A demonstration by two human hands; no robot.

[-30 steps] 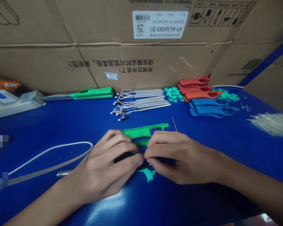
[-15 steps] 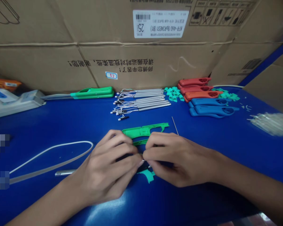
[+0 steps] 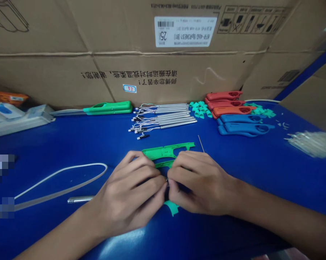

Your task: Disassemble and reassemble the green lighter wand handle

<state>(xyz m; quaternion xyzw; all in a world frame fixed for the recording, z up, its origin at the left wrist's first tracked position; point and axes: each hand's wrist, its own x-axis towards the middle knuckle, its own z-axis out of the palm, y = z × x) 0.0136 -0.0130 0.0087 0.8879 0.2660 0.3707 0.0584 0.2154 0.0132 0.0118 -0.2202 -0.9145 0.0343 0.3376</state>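
My left hand (image 3: 137, 191) and my right hand (image 3: 199, 182) meet fingertip to fingertip just above the table, both pinched closed. A small thin thing shows between the tips, too hidden to name. Directly behind the fingers lies an open green lighter-handle shell half (image 3: 157, 152), with another green shell piece (image 3: 163, 164) partly covered by the hands. Below the fingertips sits a small teal curved plastic piece (image 3: 172, 208). A silver metal tube (image 3: 80, 199) pokes out left of my left forearm; its other end is hidden, so I cannot tell whether my left hand holds it.
Along the back lie green handles (image 3: 108, 107), silver tubes with wires (image 3: 175, 119), teal caps (image 3: 200, 108), red handles (image 3: 225, 95) and blue handles (image 3: 246, 128). A thin rod (image 3: 200, 143), clear strips (image 3: 311, 142), a white cable (image 3: 70, 166) and a cardboard box (image 3: 125, 65) surround the workspace.
Both hands have shifted slightly, the right one turning a little and pressing closer to the left. The silver tube sits slightly farther right. The teal piece appears a little lower.
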